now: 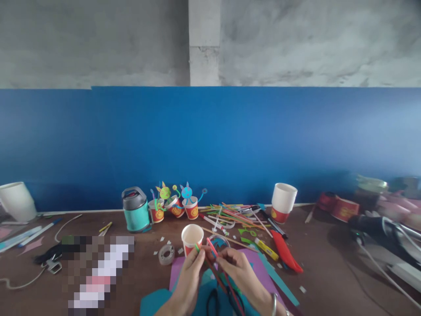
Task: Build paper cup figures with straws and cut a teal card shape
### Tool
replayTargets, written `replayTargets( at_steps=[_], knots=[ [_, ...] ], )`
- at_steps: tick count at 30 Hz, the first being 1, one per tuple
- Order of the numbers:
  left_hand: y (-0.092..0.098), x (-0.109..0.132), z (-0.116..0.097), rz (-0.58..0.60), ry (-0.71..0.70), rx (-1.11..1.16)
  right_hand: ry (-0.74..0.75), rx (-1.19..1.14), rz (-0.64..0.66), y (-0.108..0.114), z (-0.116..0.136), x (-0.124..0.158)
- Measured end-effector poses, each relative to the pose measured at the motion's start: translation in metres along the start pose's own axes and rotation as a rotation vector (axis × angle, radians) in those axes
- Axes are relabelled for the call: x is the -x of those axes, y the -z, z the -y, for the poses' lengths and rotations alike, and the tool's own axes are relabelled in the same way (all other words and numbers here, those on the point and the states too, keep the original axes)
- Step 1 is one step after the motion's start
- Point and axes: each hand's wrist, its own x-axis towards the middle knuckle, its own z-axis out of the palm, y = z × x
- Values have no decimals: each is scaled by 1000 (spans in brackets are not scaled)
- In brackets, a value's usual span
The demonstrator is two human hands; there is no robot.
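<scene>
The table (pixel 329 267) spreads brown before me. On it, under my wrists, lie a purple sheet (pixel 260 268) and a teal sheet (pixel 153 305). Both my hands are low in the middle of the view, above those sheets and close together, fingertips turned toward each other.

My left hand (pixel 189 278) is pinched narrow on the green-tipped upper ends of the sticks (pixel 212 248). My right hand (pixel 240 270) is pinched on the same thin bundle, just beside the left. Neither hand is nearer: both are already on it. The sticks' long axis slants from the far left, up by my fingertips, down to the near right, where the red one runs on past my right wrist toward me. The upper ends fan out a little between my thumbs.

Straight beyond my fingertips stands an open cup (pixel 192 235), near the stick tips; I cannot tell whether they touch it. A tape roll (pixel 166 254) lies left of the cup.
</scene>
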Motion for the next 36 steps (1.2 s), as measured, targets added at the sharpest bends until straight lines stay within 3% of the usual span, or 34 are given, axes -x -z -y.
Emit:
replayTargets(
  at_steps=[4, 12, 23, 36],
  knots=[
    [-6, 2, -2, -80, 12, 76, 52, 35, -13, 3, 5, 1],
    [-3, -1, 6, -147, 83, -19, 135, 158, 6, -5, 7, 9],
    [-9, 3, 3, -61, 116, -120, 138, 111, -37, -9, 9, 12],
    [-7, 4, 4, -84, 61, -125, 18, -9, 32, -4, 17, 6]
  ],
)
